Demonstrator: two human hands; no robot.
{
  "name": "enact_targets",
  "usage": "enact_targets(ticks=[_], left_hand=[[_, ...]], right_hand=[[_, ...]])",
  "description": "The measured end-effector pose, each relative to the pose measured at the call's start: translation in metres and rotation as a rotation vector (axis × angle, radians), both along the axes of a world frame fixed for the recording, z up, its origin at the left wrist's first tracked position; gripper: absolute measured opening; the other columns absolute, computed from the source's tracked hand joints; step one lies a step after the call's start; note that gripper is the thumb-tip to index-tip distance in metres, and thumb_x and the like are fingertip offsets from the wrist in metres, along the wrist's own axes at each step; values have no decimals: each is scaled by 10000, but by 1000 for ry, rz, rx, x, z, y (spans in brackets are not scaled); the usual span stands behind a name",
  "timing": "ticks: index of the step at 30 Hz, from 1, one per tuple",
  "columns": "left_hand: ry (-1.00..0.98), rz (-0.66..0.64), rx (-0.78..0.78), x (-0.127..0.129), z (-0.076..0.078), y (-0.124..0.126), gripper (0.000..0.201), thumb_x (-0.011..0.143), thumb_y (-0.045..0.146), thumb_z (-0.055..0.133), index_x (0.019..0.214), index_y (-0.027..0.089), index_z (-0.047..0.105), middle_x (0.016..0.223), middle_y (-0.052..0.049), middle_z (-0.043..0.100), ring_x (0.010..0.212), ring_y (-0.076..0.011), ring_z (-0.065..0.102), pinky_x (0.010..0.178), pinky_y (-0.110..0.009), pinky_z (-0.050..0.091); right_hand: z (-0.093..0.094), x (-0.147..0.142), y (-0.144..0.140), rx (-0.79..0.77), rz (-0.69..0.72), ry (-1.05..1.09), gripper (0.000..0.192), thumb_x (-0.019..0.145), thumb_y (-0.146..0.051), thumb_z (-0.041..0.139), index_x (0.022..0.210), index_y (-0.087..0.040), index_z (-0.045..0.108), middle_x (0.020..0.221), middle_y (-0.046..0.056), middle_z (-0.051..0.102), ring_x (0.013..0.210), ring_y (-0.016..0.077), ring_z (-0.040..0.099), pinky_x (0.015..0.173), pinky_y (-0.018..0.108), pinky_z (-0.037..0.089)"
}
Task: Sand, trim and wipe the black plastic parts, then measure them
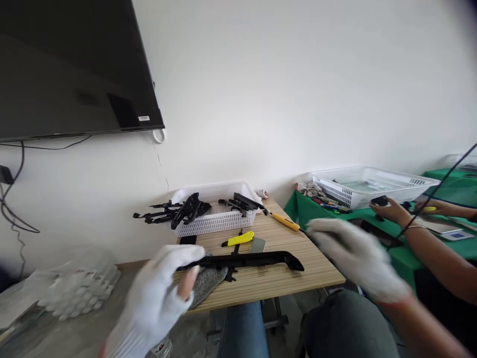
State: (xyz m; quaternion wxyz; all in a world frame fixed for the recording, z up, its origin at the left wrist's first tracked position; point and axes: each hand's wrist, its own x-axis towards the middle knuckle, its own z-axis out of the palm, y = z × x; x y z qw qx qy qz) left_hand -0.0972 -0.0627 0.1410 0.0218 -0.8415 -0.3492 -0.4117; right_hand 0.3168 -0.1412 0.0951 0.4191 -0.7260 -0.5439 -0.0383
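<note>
Head view: left hand [158, 293], white-gloved, grip closed on one end of the long black plastic part [246, 260], which lies flat across the wooden surface [294, 278] over a grey cloth [208, 283]. Right hand [356, 256] hovers open, blurred, beside the far end. Likely handling stage; next needs a second hold. Part is slim, matte, hooked at its tip.
</note>
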Motion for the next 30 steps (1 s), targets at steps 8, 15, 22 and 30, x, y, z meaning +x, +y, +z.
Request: enact_targets(ticks=[8,15,22,30], left_hand=[[333,129,-64,59,-118,82,354,841,281,609,1186,237,674,1198,-87,709,1091,-259,666,962,-400,544],[460,440,-107,60,-141,98,513,726,152,618,1234,204,671,1368,-117,627,1254,-311,561,1067,-465,413],[411,398,-97,64,-145,94,427,692,120,619,1093,220,727,1284,-83,675,1195,-304,590,1067,-456,422],[312,530,-12,62,-147,85,313,765,222,694,1076,240,729,1480,-135,465,1320,-369,455,1071,-510,413]], right_hand=[[-101,-40,64,-528,135,12,575,812,-343,591,1374,-219,585,1452,84,553,1327,308,492,1085,442,398],[-113,-28,65,-463,108,46,464,843,-242,489,1289,-249,617,1377,33,614,1303,235,524,1094,386,398],[-126,-26,63,-441,-1,113,481,819,-239,479,1281,-216,610,1356,62,628,1296,258,543,1091,412,414],[-130,-7,56,-154,-88,640,566,677,-307,577,1235,-227,634,1265,53,686,1238,284,590,1116,440,407]])
